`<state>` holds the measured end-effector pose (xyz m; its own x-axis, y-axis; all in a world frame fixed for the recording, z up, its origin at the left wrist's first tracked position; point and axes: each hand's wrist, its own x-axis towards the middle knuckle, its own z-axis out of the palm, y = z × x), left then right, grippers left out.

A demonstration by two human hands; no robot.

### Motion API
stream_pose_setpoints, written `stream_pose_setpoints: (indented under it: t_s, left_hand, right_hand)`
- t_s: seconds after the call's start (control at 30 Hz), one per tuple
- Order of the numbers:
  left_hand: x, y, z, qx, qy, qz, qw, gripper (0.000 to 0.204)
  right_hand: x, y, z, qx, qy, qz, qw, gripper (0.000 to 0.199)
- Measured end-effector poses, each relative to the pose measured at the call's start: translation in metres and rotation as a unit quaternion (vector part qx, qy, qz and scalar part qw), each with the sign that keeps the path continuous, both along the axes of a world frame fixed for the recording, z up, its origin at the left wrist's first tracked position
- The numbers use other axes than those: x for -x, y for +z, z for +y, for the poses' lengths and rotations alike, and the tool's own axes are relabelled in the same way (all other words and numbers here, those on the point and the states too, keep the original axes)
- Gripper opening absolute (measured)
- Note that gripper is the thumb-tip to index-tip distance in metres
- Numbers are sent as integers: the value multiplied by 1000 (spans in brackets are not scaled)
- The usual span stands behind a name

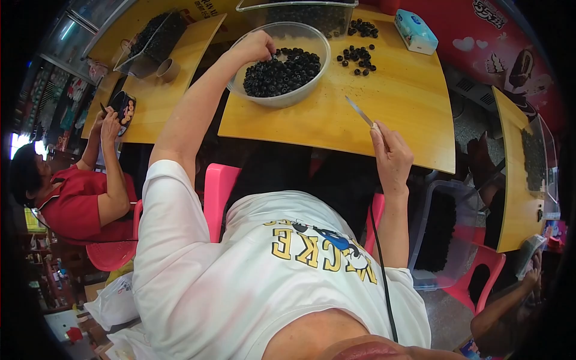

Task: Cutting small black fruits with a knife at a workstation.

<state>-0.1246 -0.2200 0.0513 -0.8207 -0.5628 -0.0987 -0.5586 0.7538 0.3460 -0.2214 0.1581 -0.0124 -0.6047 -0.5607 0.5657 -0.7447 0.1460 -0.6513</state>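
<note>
My left hand [257, 46] reaches over the rim of a round translucent bowl [327, 57], its fingers bent down at the heap of small dark round fruits or nuts [283, 75] inside. The fingers look closed, but what is between the tips is too small to make out. To the right, just past the table's near edge, my right hand [391, 150] grips a small knife [359, 110]. Its thin blade points up and to the left, over the wooden table [288, 126], and touches nothing.
Loose dark pieces [358, 59] lie right of the bowl, near a tissue pack [416, 32]. Behind stands a clear bin [300, 17]. On the floor at right is a tub [438, 228] of dark pieces. A co-worker in red [84, 201] sits at the left table, holding a knife.
</note>
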Motion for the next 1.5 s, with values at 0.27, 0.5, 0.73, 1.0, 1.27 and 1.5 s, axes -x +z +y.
stream_pose_setpoints:
  t_s: [0.27,0.5,0.73,1.0,1.27,1.5]
  left_hand:
    - [1,-24,-8,-34,-4,-22,999,28]
    - [9,-23,0,-20,-3,-13,1000,23]
    - [6,-18,1,-83,15,71,994,20]
    - [-19,26,83,-625,8,341,703,25]
    - [-60,-15,210,-815,77,348,458,23]
    - [-67,-30,230,-856,119,346,364,24]
  right_hand:
    - [0,1,-1,6,7,5,1000,20]
    - [1,-1,0,3,6,4,1000,21]
    - [1,0,1,7,6,0,1000,22]
    - [2,4,4,24,17,-60,998,22]
    - [-16,22,8,75,67,-150,984,20]
    - [-29,32,7,73,133,84,985,31]
